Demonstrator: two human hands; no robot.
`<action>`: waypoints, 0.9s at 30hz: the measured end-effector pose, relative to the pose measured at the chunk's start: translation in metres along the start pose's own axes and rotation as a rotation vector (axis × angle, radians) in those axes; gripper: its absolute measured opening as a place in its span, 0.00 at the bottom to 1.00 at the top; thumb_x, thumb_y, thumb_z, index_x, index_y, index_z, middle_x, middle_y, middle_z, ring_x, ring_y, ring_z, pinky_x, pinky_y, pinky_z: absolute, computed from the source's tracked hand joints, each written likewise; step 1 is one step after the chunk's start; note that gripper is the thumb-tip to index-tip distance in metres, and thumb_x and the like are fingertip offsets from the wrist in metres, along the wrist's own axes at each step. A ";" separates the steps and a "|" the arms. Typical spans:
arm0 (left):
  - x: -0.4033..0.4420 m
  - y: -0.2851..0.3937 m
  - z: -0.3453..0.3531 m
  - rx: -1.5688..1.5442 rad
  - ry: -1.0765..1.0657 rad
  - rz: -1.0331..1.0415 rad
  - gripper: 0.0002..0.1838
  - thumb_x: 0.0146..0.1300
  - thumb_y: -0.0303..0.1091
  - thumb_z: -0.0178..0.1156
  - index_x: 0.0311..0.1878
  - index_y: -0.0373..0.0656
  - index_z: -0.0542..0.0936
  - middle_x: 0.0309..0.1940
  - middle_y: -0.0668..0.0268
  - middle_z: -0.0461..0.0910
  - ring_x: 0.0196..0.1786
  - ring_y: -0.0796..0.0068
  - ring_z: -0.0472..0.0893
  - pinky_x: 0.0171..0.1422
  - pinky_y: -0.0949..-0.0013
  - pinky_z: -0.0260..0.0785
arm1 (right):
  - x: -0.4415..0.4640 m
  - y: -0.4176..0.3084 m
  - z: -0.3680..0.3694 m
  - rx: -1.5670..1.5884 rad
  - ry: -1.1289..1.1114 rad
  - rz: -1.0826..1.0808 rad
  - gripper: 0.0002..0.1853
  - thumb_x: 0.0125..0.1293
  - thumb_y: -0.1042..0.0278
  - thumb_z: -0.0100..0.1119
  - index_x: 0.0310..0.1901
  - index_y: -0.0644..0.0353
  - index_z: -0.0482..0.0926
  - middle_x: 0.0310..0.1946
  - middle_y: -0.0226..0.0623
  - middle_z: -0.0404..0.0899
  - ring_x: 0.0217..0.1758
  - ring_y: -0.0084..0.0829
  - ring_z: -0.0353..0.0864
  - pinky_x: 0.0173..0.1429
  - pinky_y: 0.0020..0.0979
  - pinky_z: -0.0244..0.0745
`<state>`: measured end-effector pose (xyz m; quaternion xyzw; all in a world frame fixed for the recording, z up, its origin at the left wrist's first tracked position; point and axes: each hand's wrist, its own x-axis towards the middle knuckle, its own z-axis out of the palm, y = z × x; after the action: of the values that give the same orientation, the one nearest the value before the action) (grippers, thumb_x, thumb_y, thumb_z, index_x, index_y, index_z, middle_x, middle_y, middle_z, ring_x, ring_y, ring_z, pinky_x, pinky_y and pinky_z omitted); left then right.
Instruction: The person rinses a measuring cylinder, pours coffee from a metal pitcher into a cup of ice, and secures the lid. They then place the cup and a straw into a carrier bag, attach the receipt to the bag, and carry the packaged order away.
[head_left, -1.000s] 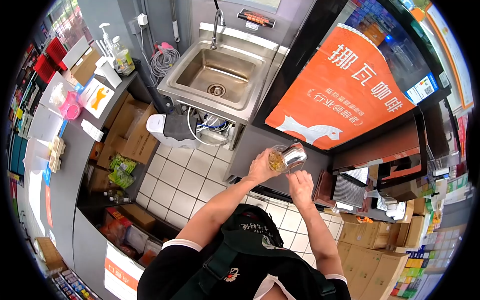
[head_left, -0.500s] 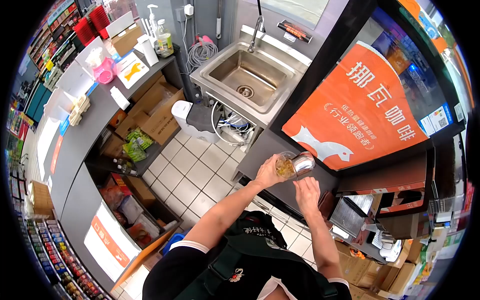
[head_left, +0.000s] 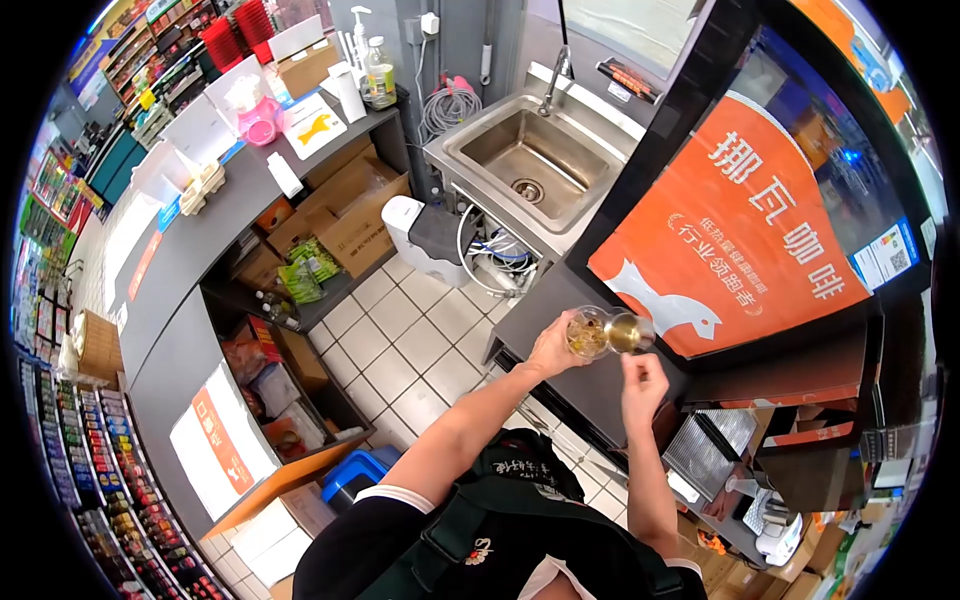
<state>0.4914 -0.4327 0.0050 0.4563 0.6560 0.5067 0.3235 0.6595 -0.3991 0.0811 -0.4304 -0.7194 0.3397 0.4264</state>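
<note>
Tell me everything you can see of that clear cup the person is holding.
The clear cup looks like see-through plastic or glass, with a round rim. Yellowish-brown bits show inside; I can't tell what they are. The left hand grips its side, and it appears over the grey counter. A shiny metal cup is at its rim; whether they touch is unclear.

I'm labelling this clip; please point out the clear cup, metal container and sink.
Clear cup [head_left: 587, 316]: head view, on its clear wall.
Metal container [head_left: 631, 330]: head view, on its inside wall.
Sink [head_left: 516, 166]: head view, inside the basin.
</note>
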 end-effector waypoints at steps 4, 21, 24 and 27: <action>0.002 -0.009 0.008 0.016 0.001 -0.037 0.57 0.30 0.34 0.79 0.66 0.47 0.55 0.58 0.53 0.68 0.61 0.51 0.69 0.64 0.59 0.64 | 0.008 0.031 -0.015 0.777 0.216 0.433 0.07 0.66 0.69 0.56 0.29 0.57 0.74 0.23 0.26 0.71 0.25 0.17 0.66 0.32 0.22 0.63; -0.294 -0.153 -0.171 0.334 1.117 -0.725 0.29 0.45 0.32 0.70 0.52 0.40 0.72 0.44 0.56 0.77 0.45 0.60 0.78 0.52 0.61 0.71 | -0.024 0.156 0.007 0.508 0.356 0.761 0.09 0.66 0.62 0.54 0.42 0.59 0.74 0.36 0.33 0.77 0.35 0.27 0.75 0.43 0.27 0.73; -0.355 -0.153 -0.200 0.164 1.408 -0.810 0.19 0.48 0.26 0.65 0.46 0.38 0.76 0.30 0.59 0.81 0.32 0.67 0.81 0.41 0.64 0.75 | -0.021 0.121 0.009 0.321 0.408 0.782 0.23 0.63 0.49 0.55 0.49 0.62 0.74 0.45 0.35 0.75 0.36 0.30 0.76 0.39 0.28 0.74; -0.374 -0.114 -0.228 -0.054 1.582 -0.800 0.15 0.54 0.24 0.60 0.47 0.36 0.76 0.29 0.62 0.81 0.31 0.72 0.81 0.36 0.68 0.75 | -0.011 0.147 -0.006 -0.018 0.464 0.814 0.25 0.65 0.45 0.53 0.43 0.64 0.76 0.25 0.37 0.74 0.26 0.28 0.74 0.27 0.26 0.70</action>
<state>0.3978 -0.8712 -0.0551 -0.2989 0.7859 0.5379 -0.0611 0.7166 -0.3501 -0.0457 -0.7458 -0.3806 0.3677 0.4046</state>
